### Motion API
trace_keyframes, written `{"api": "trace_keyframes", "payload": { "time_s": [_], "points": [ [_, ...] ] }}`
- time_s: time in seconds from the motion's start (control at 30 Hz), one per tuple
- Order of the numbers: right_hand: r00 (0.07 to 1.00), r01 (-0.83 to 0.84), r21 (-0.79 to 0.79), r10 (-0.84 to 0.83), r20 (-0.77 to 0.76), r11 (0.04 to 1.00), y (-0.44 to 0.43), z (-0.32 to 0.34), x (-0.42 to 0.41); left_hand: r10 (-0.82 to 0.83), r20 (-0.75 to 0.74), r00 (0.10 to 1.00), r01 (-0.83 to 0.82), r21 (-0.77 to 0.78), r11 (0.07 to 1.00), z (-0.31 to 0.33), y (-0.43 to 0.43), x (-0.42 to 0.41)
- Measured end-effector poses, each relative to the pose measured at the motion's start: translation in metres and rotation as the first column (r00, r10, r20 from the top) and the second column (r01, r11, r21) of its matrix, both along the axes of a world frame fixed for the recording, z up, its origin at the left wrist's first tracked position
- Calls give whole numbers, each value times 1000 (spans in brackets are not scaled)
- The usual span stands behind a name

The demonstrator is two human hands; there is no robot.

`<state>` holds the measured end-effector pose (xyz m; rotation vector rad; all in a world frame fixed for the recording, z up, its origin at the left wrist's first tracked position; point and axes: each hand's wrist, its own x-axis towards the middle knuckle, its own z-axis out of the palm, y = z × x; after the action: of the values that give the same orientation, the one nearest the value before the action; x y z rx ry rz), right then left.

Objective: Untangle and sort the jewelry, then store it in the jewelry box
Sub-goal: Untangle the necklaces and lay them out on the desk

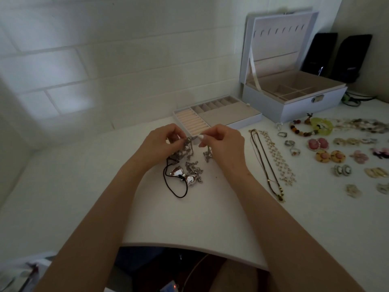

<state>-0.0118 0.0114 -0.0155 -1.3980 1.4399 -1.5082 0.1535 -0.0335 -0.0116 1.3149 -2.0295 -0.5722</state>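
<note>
A tangle of silver chains hangs from both hands above the white table. My left hand pinches the upper part of the tangle. My right hand pinches a strand of the same chain just to the right. Below lies a silver bow pendant on a black cord. The white jewelry box stands open at the back right, its compartments bare. Its removed tray lies just behind my hands.
Two laid-out necklaces stretch right of my right hand. Further right lie rings, beaded bracelets, and several pairs of earrings. Black speakers stand behind the box. A brick wall borders the table's back.
</note>
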Motion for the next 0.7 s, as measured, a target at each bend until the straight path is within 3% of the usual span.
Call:
{"api": "trace_keyframes", "payload": {
  "time_s": [0.13, 0.23, 0.4, 0.6, 0.7],
  "points": [
    [990, -63, -32, 66, 124, 998, 0, 1, 0, 25, 83, 996, -24, -17, 1000, 2, 3, -1],
    [988, -72, -28, 75, 134, 997, 0, 2, -1, 48, 68, 997, -46, -38, 998, 2, 5, -1],
    [997, -72, 84, 72, -5, 994, -1, 0, 0, 74, -87, 993, -70, 50, 996, 3, 3, -3],
    [984, -110, 136, 127, -127, 985, 0, -3, 5, -40, -261, 964, 57, 56, 997, 6, 4, -2],
    [948, -79, 139, 117, -297, 987, -1, -5, 6, -102, -326, 940, 127, 54, 990, 9, 6, -2]
  ]
}}
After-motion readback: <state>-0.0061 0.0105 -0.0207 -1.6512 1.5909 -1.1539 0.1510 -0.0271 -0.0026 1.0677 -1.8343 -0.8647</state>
